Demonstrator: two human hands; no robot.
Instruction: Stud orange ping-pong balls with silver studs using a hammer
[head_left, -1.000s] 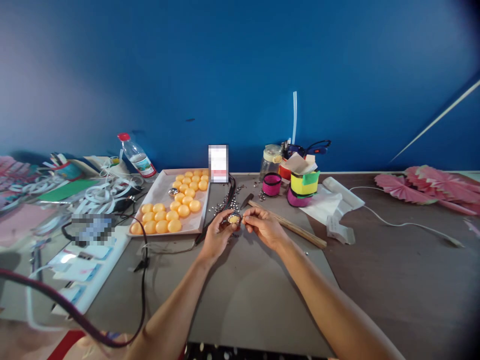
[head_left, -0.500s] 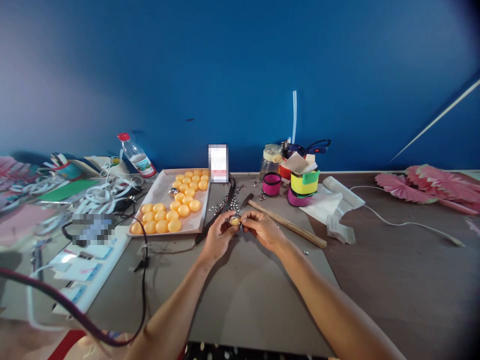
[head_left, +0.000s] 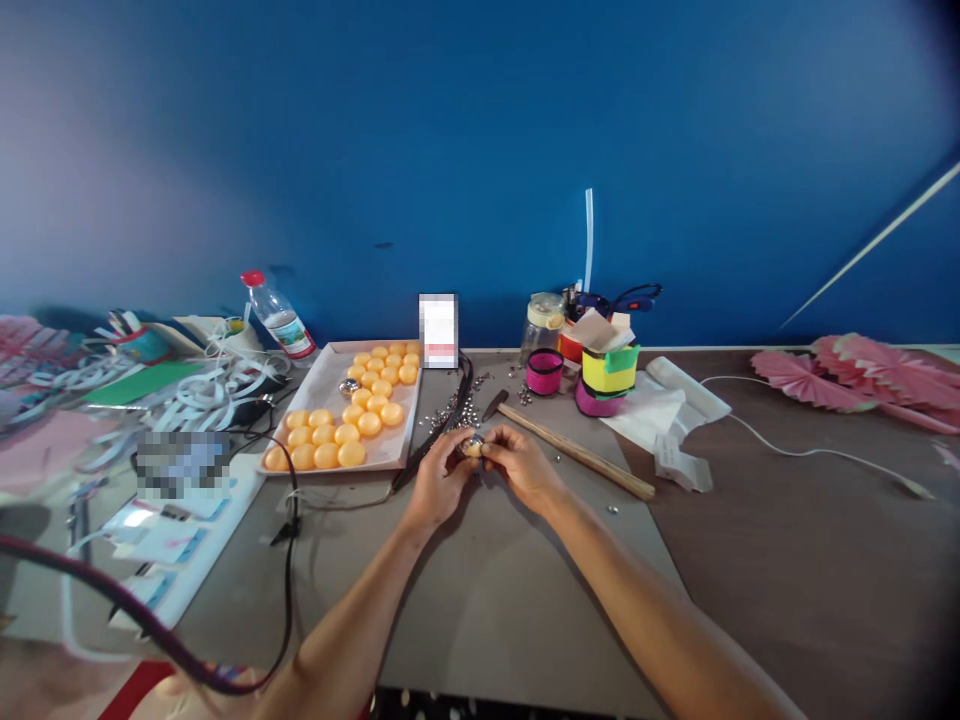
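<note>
A small orange ball, partly covered with shiny silver pieces, is held low over the table between both hands. My left hand grips it from the left, fingers curled round its side. From the right, my right hand pinches its edge between thumb and fingertips; whether a loose bit is also in that pinch is hidden. Small silver gems lie scattered just beyond my hands. To the left, a white tray bears rows of plain orange balls and one silver-studded ball.
A hammer lies right of my hands. Behind it stand a magenta band, a glass jar and a yellow container. A black cable runs beside the tray. A bottle leans at the back left.
The ball has turned slightly in my fingers, and my right fingertips have closed in against it. The whole view has shifted a little; the tray and tools stay in place.
</note>
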